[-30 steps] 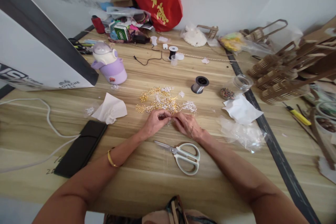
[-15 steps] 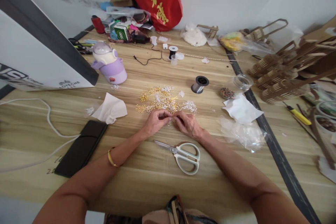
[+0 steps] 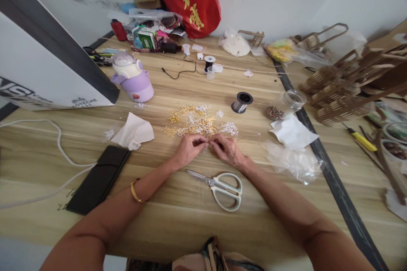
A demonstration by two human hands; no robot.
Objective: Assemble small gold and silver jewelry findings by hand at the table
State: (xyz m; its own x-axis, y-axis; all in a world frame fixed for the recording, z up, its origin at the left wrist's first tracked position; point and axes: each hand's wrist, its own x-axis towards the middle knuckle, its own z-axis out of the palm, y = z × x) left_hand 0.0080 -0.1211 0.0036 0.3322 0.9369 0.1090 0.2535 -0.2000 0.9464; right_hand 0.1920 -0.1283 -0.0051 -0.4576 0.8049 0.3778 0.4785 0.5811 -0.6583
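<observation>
My left hand (image 3: 190,149) and my right hand (image 3: 226,148) meet at the fingertips, both pinched closed. A small silvery ring (image 3: 204,150) hangs just below the fingertips; which hand grips it is too small to tell. Right beyond my fingers lies a pile of gold and silver jewelry findings (image 3: 199,123), with silver pins (image 3: 229,128) at its right side. Scissors (image 3: 211,182) with pale handles lie on the table below my hands, blades pointing left.
A black phone (image 3: 98,180) and crumpled white paper (image 3: 133,131) lie at left, near a purple bottle (image 3: 136,82). A wire spool (image 3: 242,102) stands beyond the pile. At right are a clear jar (image 3: 294,100), plastic bags (image 3: 295,163) and brown woven baskets (image 3: 337,108).
The small ring below my fingertips has shifted slightly. Both hands stay in nearly the same place, fingertips together.
</observation>
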